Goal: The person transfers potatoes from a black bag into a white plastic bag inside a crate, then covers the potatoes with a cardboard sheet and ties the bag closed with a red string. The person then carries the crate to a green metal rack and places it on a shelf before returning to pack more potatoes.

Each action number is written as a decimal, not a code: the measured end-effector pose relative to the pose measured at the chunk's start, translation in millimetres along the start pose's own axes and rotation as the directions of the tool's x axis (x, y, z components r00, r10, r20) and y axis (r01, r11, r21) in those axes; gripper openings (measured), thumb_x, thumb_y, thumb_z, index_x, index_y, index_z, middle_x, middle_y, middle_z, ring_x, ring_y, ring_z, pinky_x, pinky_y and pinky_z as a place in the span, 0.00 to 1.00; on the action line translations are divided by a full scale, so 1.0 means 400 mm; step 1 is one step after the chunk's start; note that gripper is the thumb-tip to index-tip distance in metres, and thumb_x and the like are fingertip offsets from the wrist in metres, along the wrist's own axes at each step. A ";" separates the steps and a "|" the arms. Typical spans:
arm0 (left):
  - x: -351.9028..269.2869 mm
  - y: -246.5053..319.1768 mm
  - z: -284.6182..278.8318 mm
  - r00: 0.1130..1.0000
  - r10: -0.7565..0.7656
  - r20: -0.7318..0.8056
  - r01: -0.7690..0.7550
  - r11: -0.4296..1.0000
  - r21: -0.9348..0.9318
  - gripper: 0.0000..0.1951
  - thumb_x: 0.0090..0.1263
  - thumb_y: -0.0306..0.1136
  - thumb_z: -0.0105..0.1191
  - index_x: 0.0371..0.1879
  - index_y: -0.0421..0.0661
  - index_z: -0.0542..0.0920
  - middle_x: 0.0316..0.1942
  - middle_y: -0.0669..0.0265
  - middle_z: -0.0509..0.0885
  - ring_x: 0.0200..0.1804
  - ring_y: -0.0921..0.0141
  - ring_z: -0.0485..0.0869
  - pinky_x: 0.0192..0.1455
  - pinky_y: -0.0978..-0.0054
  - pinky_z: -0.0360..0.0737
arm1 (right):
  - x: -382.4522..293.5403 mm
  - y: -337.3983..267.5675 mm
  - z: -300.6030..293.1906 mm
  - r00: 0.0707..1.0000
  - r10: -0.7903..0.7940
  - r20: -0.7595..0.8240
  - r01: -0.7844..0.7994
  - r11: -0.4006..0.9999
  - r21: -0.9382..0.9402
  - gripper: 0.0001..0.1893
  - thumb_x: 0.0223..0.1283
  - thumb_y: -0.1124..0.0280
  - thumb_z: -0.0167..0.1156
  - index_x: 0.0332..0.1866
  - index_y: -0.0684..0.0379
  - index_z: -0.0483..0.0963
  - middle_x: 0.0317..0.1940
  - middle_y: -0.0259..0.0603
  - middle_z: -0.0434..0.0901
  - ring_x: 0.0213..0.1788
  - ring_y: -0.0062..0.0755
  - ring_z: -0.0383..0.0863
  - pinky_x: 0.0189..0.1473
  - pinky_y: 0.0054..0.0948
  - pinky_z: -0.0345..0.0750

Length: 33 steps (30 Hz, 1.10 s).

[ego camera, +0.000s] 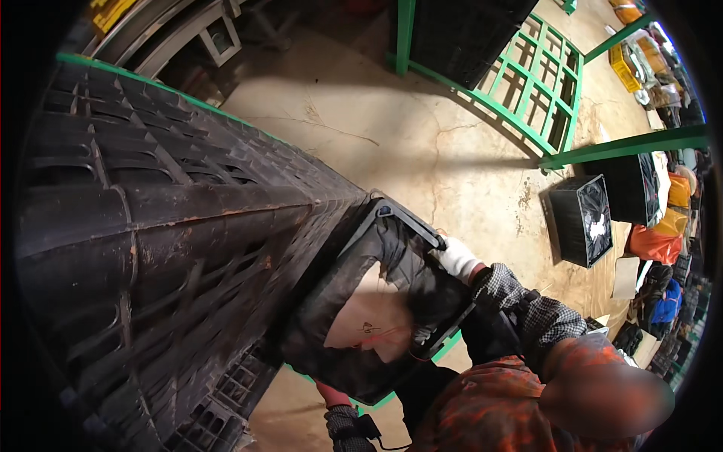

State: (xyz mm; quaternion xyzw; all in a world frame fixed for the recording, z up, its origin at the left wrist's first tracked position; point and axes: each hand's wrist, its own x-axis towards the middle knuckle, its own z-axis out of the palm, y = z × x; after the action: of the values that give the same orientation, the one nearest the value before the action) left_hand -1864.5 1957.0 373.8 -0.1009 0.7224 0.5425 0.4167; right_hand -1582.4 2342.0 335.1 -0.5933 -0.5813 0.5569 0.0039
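Note:
My right hand point(457, 258), in a white glove, grips the rim of a black plastic crate point(408, 219) at its upper right side. The crate is tilted close beside a tall stack of black plastic crates point(220, 220). Inside it lie black sheeting point(316, 316) and a light brown sheet point(370, 316) with handwriting and thin red strands. My left hand point(333, 394), reddish at the wrist, is at the crate's lower edge; its fingers are hidden beneath or behind the crate, so its hold cannot be told.
Green metal frames point(528, 90) stand at the upper right, near another dark stack point(452, 39). A lined black crate point(582, 220) sits on the concrete floor at right, with orange bags point(655, 243) beyond. Green rails show below the tilted crate.

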 end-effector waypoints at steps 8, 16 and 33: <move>0.194 0.012 -0.036 0.991 -0.133 0.005 0.131 0.968 -0.215 0.24 0.84 0.43 0.40 0.71 0.41 0.65 0.67 0.54 0.75 0.65 0.58 0.77 0.71 0.60 0.71 | 0.086 -0.127 0.011 0.996 -0.084 -0.038 0.077 0.983 -0.167 0.16 0.59 0.61 0.61 0.48 0.60 0.78 0.37 0.55 0.85 0.43 0.56 0.84 0.48 0.44 0.79; 0.198 0.065 0.011 0.963 -0.215 0.162 0.242 0.955 -0.172 0.32 0.80 0.61 0.34 0.67 0.46 0.72 0.66 0.57 0.76 0.68 0.53 0.73 0.75 0.49 0.63 | 0.062 -0.074 0.015 0.981 -0.184 0.059 0.193 0.955 -0.225 0.29 0.61 0.56 0.61 0.62 0.64 0.69 0.43 0.54 0.83 0.46 0.53 0.84 0.51 0.46 0.78; 0.168 0.045 -0.010 0.771 -0.419 0.480 0.624 0.341 -0.703 0.26 0.81 0.52 0.38 0.66 0.45 0.72 0.65 0.56 0.75 0.69 0.57 0.70 0.77 0.54 0.58 | 0.058 -0.038 -0.004 0.947 -0.302 0.112 0.317 0.937 -0.145 0.29 0.60 0.64 0.61 0.64 0.67 0.67 0.45 0.57 0.81 0.48 0.58 0.81 0.52 0.47 0.77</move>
State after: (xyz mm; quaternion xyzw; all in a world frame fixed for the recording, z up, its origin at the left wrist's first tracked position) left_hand -1919.7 1981.2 339.0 -0.4537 0.2513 0.6610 0.5423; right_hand -1598.4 2364.0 330.5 -0.4676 -0.7100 0.5262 0.0181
